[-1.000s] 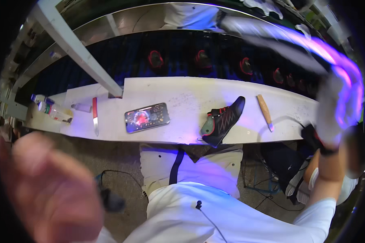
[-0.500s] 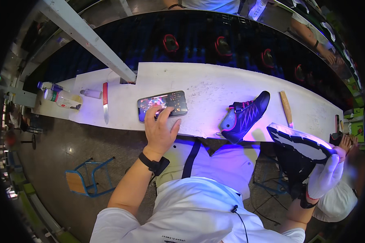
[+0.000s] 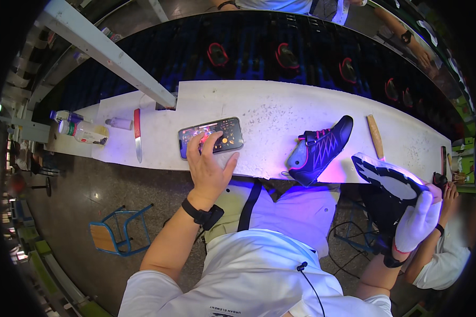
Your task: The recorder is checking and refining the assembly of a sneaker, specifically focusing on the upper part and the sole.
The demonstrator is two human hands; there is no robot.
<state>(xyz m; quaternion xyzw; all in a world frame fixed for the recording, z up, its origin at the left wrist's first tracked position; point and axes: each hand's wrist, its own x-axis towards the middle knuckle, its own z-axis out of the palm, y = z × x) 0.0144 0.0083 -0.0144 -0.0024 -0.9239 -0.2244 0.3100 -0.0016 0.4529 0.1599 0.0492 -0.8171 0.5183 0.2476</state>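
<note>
My left hand [image 3: 208,173] rests over a smartphone [image 3: 234,136] lying on the white workboard [image 3: 264,105], its fingers apart and fingertips at the lit screen. It holds nothing. At the right, my right hand [image 3: 419,221], in a white glove with some fingertips bare, grips one end of a black-and-white shoe sole [image 3: 388,180]. The sole is held tilted beyond the board's near edge. Between the hands a dark blue sports shoe [image 3: 322,150] with pink trim lies on the board, a blue shoe last showing in its opening. A wooden-handled tool [image 3: 374,134] lies beside it.
A red-handled knife [image 3: 138,132], a small clear bottle [image 3: 120,123] and two drink bottles [image 3: 90,133] lie left. A metal post [image 3: 116,58] rises through the board. Behind, a dark conveyor [image 3: 248,47] carries shoe pieces. A co-worker's hand [image 3: 449,194] is close on the right.
My right hand and the sole have shifted a little left and up. My left fingers moved slightly over the phone. The conveyor's pieces slid left; the co-worker at the right moved.
</note>
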